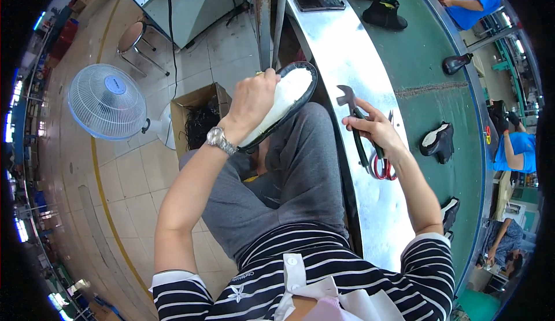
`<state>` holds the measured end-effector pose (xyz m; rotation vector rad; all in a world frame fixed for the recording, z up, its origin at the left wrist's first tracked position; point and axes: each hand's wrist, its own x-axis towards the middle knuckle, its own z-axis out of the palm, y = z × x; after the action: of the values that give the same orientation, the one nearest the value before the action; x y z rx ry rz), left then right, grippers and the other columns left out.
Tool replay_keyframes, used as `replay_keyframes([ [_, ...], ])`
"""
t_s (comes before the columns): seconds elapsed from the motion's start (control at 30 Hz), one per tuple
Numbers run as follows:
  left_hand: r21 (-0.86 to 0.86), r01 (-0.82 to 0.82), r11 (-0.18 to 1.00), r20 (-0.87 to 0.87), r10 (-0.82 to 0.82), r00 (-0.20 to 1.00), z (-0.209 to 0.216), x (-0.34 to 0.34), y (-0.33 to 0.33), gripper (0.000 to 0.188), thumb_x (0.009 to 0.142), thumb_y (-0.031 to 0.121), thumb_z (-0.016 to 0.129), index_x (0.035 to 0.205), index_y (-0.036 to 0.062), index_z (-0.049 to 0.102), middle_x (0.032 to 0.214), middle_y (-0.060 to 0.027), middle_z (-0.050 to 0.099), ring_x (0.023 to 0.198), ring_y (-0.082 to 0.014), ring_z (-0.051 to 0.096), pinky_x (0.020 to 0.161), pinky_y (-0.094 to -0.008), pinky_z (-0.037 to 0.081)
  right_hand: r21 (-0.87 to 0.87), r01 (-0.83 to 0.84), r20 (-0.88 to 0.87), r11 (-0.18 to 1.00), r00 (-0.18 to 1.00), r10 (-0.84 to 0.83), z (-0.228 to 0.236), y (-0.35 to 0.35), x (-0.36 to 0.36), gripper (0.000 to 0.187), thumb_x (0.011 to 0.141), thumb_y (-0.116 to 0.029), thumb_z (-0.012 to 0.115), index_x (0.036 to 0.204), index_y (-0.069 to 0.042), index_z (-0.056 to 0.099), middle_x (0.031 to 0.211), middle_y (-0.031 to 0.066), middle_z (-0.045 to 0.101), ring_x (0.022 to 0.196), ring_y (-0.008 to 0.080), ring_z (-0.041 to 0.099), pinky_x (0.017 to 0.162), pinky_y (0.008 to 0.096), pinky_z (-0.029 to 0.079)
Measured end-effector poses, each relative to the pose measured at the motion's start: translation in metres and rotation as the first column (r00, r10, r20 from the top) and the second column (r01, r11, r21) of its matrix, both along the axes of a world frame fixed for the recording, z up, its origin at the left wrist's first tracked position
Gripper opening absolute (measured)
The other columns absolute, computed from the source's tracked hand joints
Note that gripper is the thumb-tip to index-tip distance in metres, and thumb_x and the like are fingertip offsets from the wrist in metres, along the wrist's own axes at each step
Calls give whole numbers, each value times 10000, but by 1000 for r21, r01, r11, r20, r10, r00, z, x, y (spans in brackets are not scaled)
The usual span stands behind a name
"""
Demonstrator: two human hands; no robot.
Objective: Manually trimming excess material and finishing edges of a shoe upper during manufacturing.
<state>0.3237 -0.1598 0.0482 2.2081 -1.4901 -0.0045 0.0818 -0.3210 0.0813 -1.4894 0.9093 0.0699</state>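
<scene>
Left hand fingers grasping shoe, right hand fingers clenched on pliers, cardboard box holding dark scraps.

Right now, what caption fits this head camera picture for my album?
Left hand holds an upturned shoe over the lap; right hand grasps lasting pliers at the metal bench.

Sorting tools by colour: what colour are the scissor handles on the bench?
Red; the scissors lie beside the right hand, seen in the head view.

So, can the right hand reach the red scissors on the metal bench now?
Probably yes: the red scissors lie just beside the right hand, nothing between, but that hand already holds pincers.
</scene>
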Motion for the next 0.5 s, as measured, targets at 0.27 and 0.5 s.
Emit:
replay_keyframes([
  [0.27, 72, -141, 987, -546, 157, 823, 18, 11, 6, 410, 893, 379, 642, 879, -28, 688, 720, -182, 657, 680, -265, 675, 644, -399, 480, -46, -512, 17, 858, 858, 513, 55, 10, 61, 547, 964, -125, 558, 1472, -90, 359, 1019, 66, 687, 900, 132, 619, 831, 283, 464],
  [0.5, -12, -113, 994, -77, 112, 991, 9, -79, 51, 792, 626, 95, 829, 1313, -47, 461, 1287, -206, 542, 1231, -362, 490, 1039, -422, 404, 5, -602, -140, 799, 790, 596, 63, 36, 71, 580, 980, -125, 529, 1494, -108, 259, 876, 43, 621, 748, 117, 589, 660, 294, 510],
])
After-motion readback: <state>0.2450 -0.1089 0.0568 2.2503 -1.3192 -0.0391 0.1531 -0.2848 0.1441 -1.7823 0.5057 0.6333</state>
